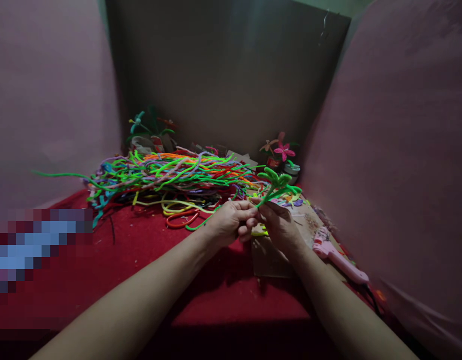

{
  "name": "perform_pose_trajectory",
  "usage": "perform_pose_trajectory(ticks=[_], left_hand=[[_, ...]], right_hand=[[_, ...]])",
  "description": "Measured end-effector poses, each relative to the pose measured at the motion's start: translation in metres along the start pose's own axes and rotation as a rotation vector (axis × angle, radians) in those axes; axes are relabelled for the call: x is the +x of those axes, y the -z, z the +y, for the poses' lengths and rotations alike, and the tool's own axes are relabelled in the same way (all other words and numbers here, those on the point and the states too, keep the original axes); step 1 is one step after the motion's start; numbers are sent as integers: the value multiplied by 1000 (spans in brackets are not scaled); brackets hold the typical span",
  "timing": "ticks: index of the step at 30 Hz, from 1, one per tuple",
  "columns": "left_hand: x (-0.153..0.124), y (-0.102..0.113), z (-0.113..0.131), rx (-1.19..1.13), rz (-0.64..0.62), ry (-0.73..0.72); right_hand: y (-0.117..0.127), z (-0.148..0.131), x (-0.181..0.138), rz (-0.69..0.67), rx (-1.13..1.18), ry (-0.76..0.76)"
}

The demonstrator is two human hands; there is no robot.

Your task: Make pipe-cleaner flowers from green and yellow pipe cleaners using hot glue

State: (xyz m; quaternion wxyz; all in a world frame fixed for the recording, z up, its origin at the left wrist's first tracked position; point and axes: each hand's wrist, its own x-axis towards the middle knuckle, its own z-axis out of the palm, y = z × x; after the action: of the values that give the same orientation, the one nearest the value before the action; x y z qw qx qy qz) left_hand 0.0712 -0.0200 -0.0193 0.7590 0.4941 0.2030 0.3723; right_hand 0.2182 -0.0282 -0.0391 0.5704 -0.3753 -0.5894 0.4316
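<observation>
Your left hand (233, 220), in the head view, is nearly closed, its thumb and forefinger pinched together at the lower end of a green sprig (279, 182), the other fingers curled in. Your right hand (279, 225) meets it there, closed around the stem just below the leafy top; its fingertips are partly hidden, so you cannot tell exactly how they sit. The sprig stands tilted up and to the right between your hands, above a piece of cardboard (272, 262) on the red-covered bench (140, 260).

It looks like fuzzy, bendable wire, so expect it to be very light and not slippery, with a soft pile over a core that keeps whatever bend you give it. Pinch it low on the stem, where the strands gather; the loops at the top would probably squash or splay if you gripped them. Light fingertip pressure should do.

A heap of coloured stems (185, 172) lies beyond your left hand, and a pink glue gun (343, 262) rests to the right of your right hand.
</observation>
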Motion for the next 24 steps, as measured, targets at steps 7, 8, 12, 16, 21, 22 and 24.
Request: perform_pose_trajectory(ticks=[7,8,12,16,21,22,24], left_hand=[[0,-5,0,133,5,-15],[0,-6,0,277,75,-64],[-2,-6,-7,989,342,-402],[-3,-2,-12,1233,365,-523],[1,-4,-3,876,324,-370],[1,-5,-1,763,291,-312],[1,-6,3,557,223,-201]], right_hand=[[0,0,-2,40,-7,13],[0,-1,-3,47,-12,5],[-1,-6,-4,68,-133,-10],[-2,-7,-5,77,-248,-16],[0,0,-1,-10,-145,29],[0,-1,0,-33,-122,33],[0,-6,1,-77,-122,56]])
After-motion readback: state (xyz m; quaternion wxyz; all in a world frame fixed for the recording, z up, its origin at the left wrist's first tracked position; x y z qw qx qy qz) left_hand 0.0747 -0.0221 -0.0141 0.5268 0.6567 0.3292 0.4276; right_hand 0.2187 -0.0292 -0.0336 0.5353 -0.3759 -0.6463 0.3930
